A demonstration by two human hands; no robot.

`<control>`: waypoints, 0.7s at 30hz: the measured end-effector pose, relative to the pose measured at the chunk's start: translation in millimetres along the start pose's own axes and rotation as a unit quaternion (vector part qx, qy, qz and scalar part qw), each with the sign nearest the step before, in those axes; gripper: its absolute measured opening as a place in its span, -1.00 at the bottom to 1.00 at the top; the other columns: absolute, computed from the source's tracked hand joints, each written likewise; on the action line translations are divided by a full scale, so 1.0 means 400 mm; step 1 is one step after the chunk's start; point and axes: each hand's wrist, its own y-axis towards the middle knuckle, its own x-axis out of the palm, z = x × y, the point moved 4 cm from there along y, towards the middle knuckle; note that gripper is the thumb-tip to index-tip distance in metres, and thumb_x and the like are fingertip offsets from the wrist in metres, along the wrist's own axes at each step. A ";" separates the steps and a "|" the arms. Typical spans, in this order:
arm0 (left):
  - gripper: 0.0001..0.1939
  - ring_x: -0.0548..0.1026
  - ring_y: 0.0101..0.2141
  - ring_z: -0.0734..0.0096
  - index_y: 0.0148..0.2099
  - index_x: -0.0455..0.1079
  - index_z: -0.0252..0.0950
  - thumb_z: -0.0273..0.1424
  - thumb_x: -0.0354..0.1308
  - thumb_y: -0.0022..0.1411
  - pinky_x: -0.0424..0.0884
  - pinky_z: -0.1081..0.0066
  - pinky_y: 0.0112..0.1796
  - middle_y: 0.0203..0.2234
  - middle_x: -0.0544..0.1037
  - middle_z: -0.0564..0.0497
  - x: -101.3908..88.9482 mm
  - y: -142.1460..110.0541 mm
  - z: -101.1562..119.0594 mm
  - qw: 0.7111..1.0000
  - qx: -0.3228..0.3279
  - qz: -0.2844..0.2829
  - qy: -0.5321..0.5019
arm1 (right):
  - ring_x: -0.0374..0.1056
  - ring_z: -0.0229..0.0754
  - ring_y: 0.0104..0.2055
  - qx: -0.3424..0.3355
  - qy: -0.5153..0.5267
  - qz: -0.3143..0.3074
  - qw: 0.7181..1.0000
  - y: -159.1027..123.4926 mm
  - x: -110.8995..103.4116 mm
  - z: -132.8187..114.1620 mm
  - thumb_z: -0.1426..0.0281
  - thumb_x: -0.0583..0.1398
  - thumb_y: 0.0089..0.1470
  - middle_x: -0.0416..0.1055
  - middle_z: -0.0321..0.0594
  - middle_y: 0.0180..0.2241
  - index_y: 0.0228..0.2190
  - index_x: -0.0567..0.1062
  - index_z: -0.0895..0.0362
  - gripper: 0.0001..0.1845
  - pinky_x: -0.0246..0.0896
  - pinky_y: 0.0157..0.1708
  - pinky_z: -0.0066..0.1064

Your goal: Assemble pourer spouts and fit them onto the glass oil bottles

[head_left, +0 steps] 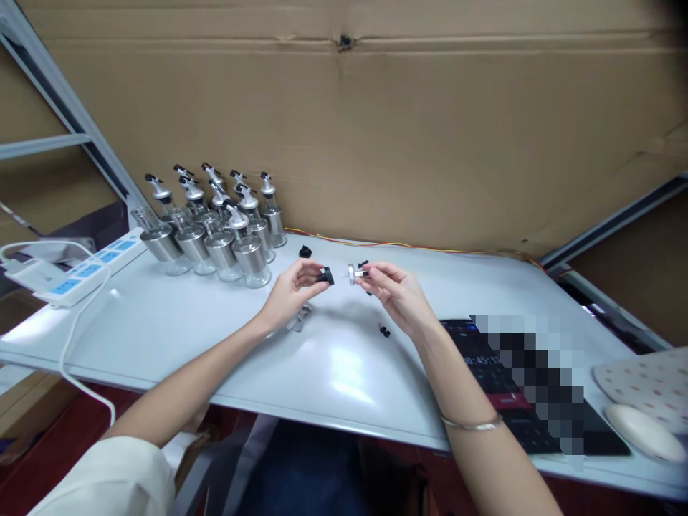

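Note:
My left hand pinches a small black ribbed stopper between thumb and fingers. Facing it across a narrow gap, a silver pourer spout is gripped in the fingertips of my right hand. Stopper and spout do not touch. Behind my left fingers a black cap-like piece lies on the table, and a shiny greyish part, partly hidden, lies just below that hand. Some tiny black pieces rest below my right hand. Another dark part shows behind the right fingers, too covered to make out.
Several glass-and-steel oil bottles stand at the back left, many with spouts fitted. A white power strip with a cable lies at the left edge. At right are a dark screen with a timer and a white rounded object. Cardboard walls the back.

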 end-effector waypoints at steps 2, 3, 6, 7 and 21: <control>-0.68 0.49 -0.24 0.37 -0.17 0.36 -0.34 -0.38 0.29 0.00 0.39 0.33 -0.13 -0.30 0.52 -0.04 -0.001 -0.002 -0.002 1.000 -0.002 -0.006 0.007 | 0.48 -0.29 -0.42 0.009 -0.005 -0.001 1.000 0.000 0.004 0.006 0.20 0.44 -0.33 0.53 -0.29 -0.48 -0.50 0.56 0.12 -0.67 0.42 -0.27 -0.45; -0.69 0.49 -0.23 0.35 -0.17 0.38 -0.34 -0.37 0.29 0.00 0.39 0.32 -0.11 -0.28 0.53 -0.05 -0.001 -0.003 -0.003 1.000 0.000 -0.009 0.007 | 0.48 -0.30 -0.44 0.012 -0.006 -0.003 1.000 0.000 0.007 0.009 0.19 0.44 -0.34 0.53 -0.29 -0.49 -0.51 0.55 0.12 -0.66 0.42 -0.29 -0.48; -0.67 0.51 -0.20 0.30 -0.16 0.40 -0.35 -0.34 0.29 0.00 0.41 0.29 -0.10 -0.25 0.56 -0.08 0.000 -0.006 -0.006 1.000 0.004 -0.013 0.007 | 0.48 -0.30 -0.45 0.011 -0.009 -0.010 1.000 0.001 0.013 0.015 0.15 0.44 -0.34 0.54 -0.29 -0.50 -0.51 0.53 0.12 -0.63 0.42 -0.32 -0.49; -0.66 0.52 -0.19 0.29 -0.16 0.41 -0.35 -0.33 0.30 0.00 0.41 0.29 -0.10 -0.25 0.56 -0.09 0.001 -0.007 -0.006 1.000 0.003 -0.014 0.006 | 0.48 -0.29 -0.44 0.008 -0.010 -0.011 1.000 0.001 0.015 0.016 0.14 0.43 -0.33 0.54 -0.29 -0.49 -0.51 0.53 0.12 -0.63 0.43 -0.32 -0.47; -0.67 0.54 -0.29 0.31 -0.19 0.43 -0.36 -0.29 0.30 0.01 0.42 0.31 -0.18 -0.34 0.59 -0.08 0.007 -0.015 0.007 1.000 -0.002 -0.014 -0.002 | 0.46 -0.19 -0.44 -0.068 -0.135 -0.040 0.988 -0.015 0.038 0.005 0.32 0.42 -0.30 0.53 -0.28 -0.53 -0.40 0.60 0.11 -0.70 0.40 -0.30 -0.24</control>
